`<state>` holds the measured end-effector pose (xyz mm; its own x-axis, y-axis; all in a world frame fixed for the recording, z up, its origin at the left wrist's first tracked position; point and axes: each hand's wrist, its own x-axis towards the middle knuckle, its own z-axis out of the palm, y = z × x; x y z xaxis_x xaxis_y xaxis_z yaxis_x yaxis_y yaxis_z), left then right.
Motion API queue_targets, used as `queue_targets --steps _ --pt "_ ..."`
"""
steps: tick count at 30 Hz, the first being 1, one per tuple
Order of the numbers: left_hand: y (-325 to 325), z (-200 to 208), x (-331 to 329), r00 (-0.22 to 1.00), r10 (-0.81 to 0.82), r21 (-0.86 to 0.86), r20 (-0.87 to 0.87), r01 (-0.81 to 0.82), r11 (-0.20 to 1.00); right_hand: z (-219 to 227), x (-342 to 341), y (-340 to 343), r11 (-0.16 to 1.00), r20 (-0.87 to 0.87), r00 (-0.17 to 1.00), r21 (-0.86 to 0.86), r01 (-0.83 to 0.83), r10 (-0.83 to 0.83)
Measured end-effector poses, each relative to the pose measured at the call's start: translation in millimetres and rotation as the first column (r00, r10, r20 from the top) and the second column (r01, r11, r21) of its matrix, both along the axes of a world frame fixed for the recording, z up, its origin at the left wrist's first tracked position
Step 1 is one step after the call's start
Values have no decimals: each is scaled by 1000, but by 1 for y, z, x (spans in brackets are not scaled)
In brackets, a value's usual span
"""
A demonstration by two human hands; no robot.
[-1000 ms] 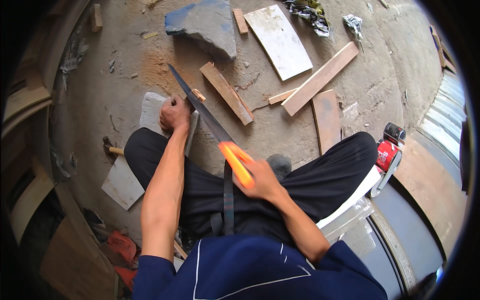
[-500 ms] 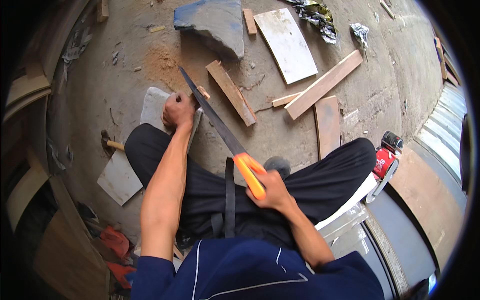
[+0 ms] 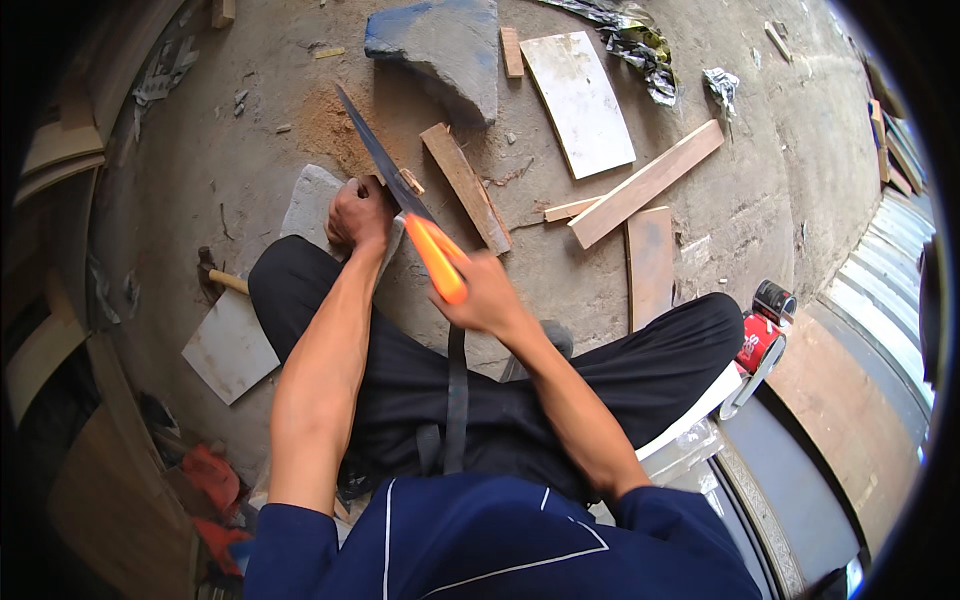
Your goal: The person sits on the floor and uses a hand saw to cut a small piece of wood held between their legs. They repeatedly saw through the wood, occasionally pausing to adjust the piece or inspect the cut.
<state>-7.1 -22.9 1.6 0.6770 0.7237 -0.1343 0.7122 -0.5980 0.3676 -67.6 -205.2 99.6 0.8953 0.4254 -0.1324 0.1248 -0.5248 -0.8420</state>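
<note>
My right hand (image 3: pixel 482 290) is wrapped round the orange handle of a handsaw (image 3: pixel 372 142). Its dark blade points away and to the left, crossing a small piece of wood (image 3: pixel 411 181) just right of my left hand (image 3: pixel 360 212). That hand is closed in a fist, gripping the wood, most of which its fingers and the blade hide. Beneath and beside the fist lies a pale grey block (image 3: pixel 311 200). Sawdust (image 3: pixel 325 128) is heaped on the floor beyond the blade tip.
A blue-topped concrete slab (image 3: pixel 440 60), a white board (image 3: pixel 580 105) and several wood strips (image 3: pixel 650 185) lie ahead. A hammer (image 3: pixel 225 280) and a white tile (image 3: pixel 232 350) are beside my left knee. By my right knee are a red can (image 3: pixel 758 340) and crumpled foil (image 3: pixel 720 88) farther off.
My right hand has pushed the saw forward and to the left, so its handle is now close to the wood. My left hand keeps its grip in nearly the same place.
</note>
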Motion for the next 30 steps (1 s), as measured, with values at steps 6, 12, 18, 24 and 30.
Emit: queue_targets --steps 6,12,18,24,30 --pt "9 -3 -8 996 85 30 13 -86 996 23 -54 -58 991 -264 958 89 -96 116" --pt "-1 -1 3 999 -11 26 43 9 1000 -19 6 9 999 138 990 49 8 -15" --pt "7 0 -9 997 68 23 36 -69 997 14 -54 -58 990 -172 981 127 -63 84" --pt "2 -1 -5 998 6 11 62 -7 1000 -28 19 20 995 29 999 91 41 -44" --pt "9 -11 -12 995 38 50 90 -42 998 11 -71 -74 986 -230 969 156 -61 96"
